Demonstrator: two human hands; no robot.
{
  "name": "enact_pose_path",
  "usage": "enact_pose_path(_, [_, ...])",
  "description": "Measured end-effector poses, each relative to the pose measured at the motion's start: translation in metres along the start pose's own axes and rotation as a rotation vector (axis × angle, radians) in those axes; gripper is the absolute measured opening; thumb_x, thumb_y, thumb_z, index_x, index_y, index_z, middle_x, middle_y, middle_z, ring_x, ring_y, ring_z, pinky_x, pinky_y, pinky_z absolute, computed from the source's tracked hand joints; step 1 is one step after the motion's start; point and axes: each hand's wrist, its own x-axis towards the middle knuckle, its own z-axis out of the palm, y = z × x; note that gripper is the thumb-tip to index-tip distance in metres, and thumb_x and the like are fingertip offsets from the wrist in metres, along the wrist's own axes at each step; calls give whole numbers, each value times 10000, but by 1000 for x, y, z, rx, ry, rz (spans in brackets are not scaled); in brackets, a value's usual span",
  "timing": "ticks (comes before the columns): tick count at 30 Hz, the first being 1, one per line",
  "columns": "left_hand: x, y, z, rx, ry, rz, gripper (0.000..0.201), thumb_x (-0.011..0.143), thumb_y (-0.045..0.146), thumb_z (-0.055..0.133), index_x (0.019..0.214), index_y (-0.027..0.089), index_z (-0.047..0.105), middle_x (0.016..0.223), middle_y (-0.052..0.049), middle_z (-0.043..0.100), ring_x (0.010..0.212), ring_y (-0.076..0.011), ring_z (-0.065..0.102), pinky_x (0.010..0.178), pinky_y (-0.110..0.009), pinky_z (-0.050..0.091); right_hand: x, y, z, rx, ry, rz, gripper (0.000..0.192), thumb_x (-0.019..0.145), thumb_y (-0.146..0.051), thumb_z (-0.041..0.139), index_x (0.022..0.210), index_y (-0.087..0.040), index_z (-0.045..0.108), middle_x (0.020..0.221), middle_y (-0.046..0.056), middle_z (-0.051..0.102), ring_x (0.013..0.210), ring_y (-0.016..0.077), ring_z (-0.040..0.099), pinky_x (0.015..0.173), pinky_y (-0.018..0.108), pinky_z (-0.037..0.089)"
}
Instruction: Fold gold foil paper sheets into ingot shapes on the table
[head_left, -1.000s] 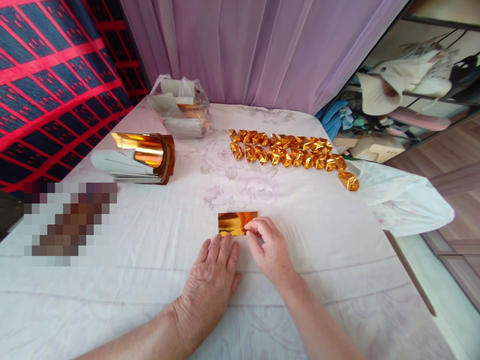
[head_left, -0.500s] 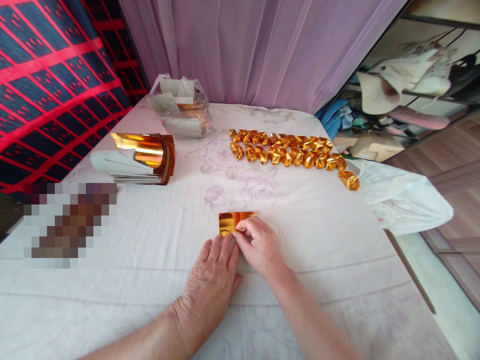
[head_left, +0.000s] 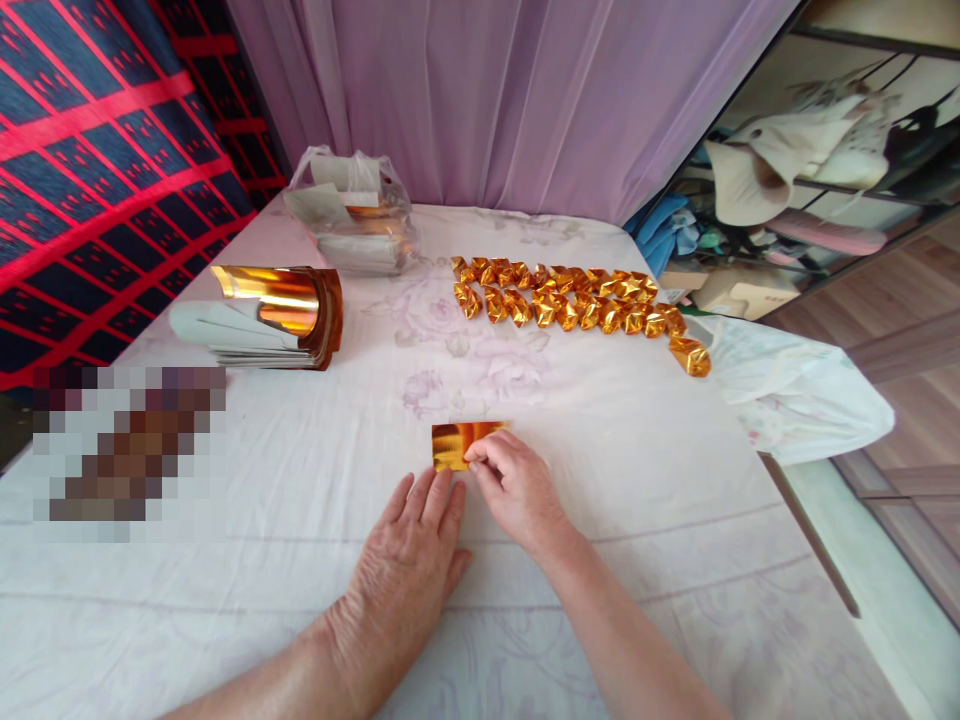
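1. Gold foil strip (head_left: 453,444) lay flat on the white-clothed surface (head_left: 645,480), near the front middle, right in front of the person.
2. Right hand (head_left: 517,490) had its fingertips pinched narrow on the strip's right part, covering that end, so it was holding the foil down there.
3. Left hand (head_left: 409,565) rested flat on the cloth with fingers spread loose, fingertips just below the strip's near edge; couldn't tell if they actually touched it. It held nothing.
4. Further back, a double row of folded gold pieces (head_left: 570,305) ran across the surface, well apart from the hands, with one more piece off the right end.
5. Off to the left sat a stack of foil sheets (head_left: 259,320), silvery side out, with the top ones curling up gold.
6. Behind that, a clear plastic bag (head_left: 352,210) with more sheets inside stood near the purple curtain (head_left: 510,100).
7. A white bag (head_left: 802,395) hung off the right edge.
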Motion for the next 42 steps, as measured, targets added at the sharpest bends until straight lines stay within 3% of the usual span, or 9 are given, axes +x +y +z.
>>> enact_pose_path(5, [-1,-2,-4,52,-36,-19,505,861,446,646,1244,118,660,1302,-140,645,1192,-291,580,1061,-458,425,0,-1,1,-39,-11,2,175,855,-82,515,835,-224,614,832,19,652,761,155,601,696,269,442])
enact_pose_path(11, [-1,-1,-5,87,-40,-36,530,854,482,647,1264,146,655,1290,-139,647,1155,-290,572,1047,-491,411,-1,-10,8,-159,31,81,59,824,-169,618,808,-224,604,823,21,649,787,182,612,716,295,440])
enact_pose_path(21, [1,-3,-10,44,-100,-56,538,840,444,691,1283,142,638,1296,-150,628,1124,-303,568,1010,-505,441,4,-20,12,-254,43,155,124,795,-267,708,765,-229,594,812,21,640,786,193,606,703,300,423])
enact_pose_path(28, [4,-3,-15,19,-153,-68,499,862,375,669,1304,149,614,1289,-158,615,1101,-307,578,991,-515,459,5,-19,11,-205,25,164,107,800,-217,692,756,-236,596,794,15,649,791,188,603,712,299,423])
enact_pose_path(37, [4,-3,-13,63,-122,-51,564,839,461,701,1294,135,631,1265,-157,635,1076,-301,584,985,-490,452,4,-8,0,-17,-26,131,152,788,-66,600,772,-217,599,783,-2,625,691,136,583,654,254,433])
enact_pose_path(42, [12,-7,-13,30,-206,-70,692,820,518,712,1347,91,574,1182,-153,652,1005,-282,592,927,-458,482,4,-5,-3,4,-31,122,167,784,-55,577,778,-221,603,792,-3,629,679,127,585,641,242,440])
